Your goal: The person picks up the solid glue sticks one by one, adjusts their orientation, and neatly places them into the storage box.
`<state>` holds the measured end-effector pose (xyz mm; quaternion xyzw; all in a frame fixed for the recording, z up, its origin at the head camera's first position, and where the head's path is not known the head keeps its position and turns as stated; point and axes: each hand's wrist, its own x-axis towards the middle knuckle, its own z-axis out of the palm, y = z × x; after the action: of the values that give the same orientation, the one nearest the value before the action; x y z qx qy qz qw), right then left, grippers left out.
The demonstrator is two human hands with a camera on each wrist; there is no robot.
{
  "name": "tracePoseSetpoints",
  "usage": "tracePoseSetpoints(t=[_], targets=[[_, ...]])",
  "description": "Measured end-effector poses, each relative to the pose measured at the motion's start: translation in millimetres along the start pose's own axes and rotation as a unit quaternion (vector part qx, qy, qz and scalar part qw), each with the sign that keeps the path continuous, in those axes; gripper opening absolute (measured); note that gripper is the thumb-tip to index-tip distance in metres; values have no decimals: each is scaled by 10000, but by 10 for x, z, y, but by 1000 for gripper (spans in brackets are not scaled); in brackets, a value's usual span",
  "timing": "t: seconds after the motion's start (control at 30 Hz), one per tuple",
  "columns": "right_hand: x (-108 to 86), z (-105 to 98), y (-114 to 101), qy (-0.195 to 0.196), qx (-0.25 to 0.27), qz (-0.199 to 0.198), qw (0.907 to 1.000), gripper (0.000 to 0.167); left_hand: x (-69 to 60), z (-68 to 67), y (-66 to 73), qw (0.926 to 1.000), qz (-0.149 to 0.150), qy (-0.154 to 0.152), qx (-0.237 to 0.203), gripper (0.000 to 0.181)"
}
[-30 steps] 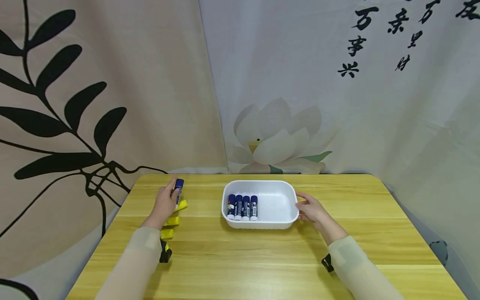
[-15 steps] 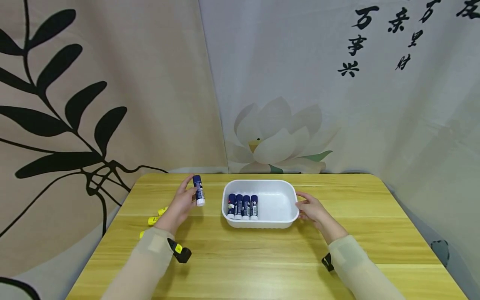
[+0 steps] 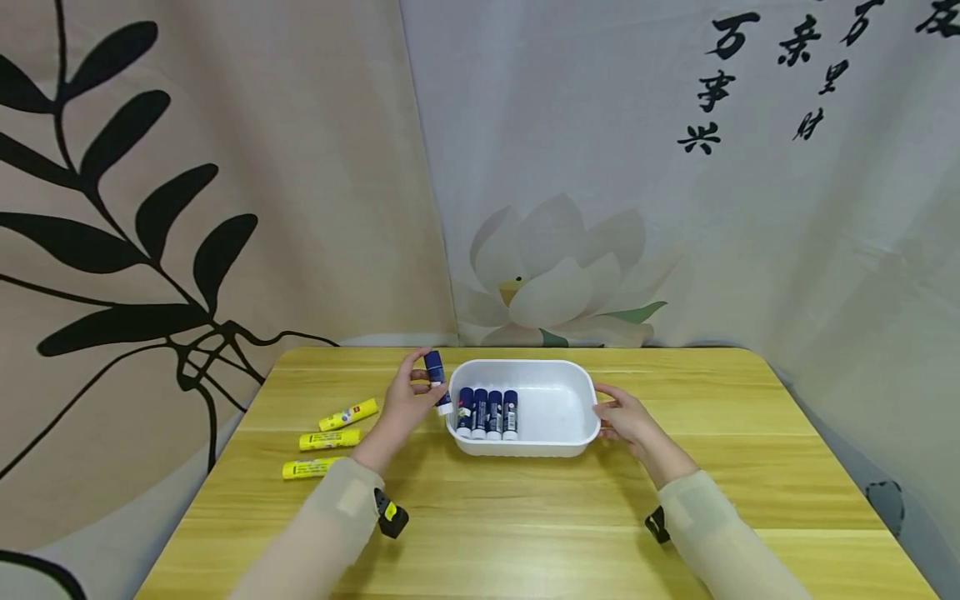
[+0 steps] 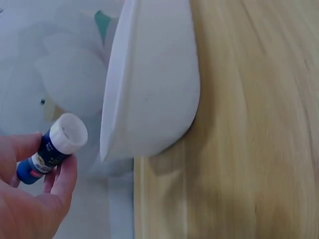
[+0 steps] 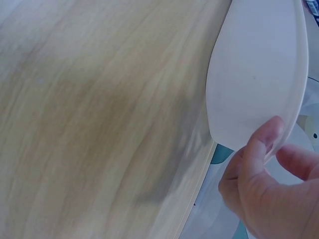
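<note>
My left hand (image 3: 406, 403) grips a dark blue glue stick (image 3: 436, 372) between thumb and fingers, just left of the white plastic tray (image 3: 558, 448). In the left wrist view the held glue stick (image 4: 48, 152) is tilted, its white end toward the tray wall (image 4: 159, 84). Several blue glue sticks (image 3: 487, 412) stand in a row at the left side inside the tray. My right hand (image 3: 628, 421) pinches the tray's right rim; the right wrist view has its thumb (image 5: 269, 132) on the outer wall.
Three yellow glue sticks (image 3: 330, 439) lie on the wooden table (image 3: 525, 533) at the left, near the left forearm. A printed curtain (image 3: 337, 167) hangs behind the table's back edge.
My left hand has carried the blue glue stick rightward from beside the yellow glue sticks to the tray's left edge. The right hand and the tray have stayed in place.
</note>
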<state>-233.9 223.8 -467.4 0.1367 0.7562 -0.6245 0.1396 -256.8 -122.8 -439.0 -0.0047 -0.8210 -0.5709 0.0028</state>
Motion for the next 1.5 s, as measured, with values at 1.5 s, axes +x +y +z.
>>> tracePoseSetpoints(t=[1.5], targets=[[-2,6,-8,117,47,-67,9999,51,-109,1380,208,9580,558,-928,2657,64]])
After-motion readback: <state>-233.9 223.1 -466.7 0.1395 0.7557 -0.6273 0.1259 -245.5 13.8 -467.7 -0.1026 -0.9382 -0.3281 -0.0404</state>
